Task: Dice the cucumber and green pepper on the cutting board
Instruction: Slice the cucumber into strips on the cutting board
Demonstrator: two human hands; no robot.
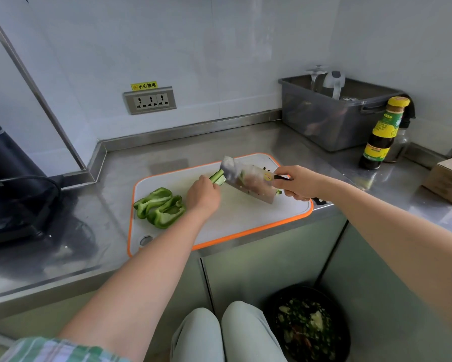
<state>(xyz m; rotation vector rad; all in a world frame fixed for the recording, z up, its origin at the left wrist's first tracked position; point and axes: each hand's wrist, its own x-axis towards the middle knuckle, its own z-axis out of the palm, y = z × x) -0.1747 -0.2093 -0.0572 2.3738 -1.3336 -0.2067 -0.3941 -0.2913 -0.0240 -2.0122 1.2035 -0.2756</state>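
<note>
While my right hand (299, 185) clamps the handle of the cleaver (248, 181), its blade blurred over the cutting board (245, 226) at the bench's front edge, my left hand (204, 195) pins the cucumber strips (217, 177) with curled fingers near the board's back edge. Green pepper halves (160, 207) lie at its left edge.

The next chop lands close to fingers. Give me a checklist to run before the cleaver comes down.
1. Left hand grips the cucumber strips: ok.
2. Right hand wraps the cleaver handle: ok.
3. Left fingertips clear of the blade: cannot tell; the blade is blurred and the fingertips are hidden.
4. Green pepper lies apart from the cut: ok.
5. Cutting board fully on the counter: cannot tell; its near rim sits at the front edge.
</note>
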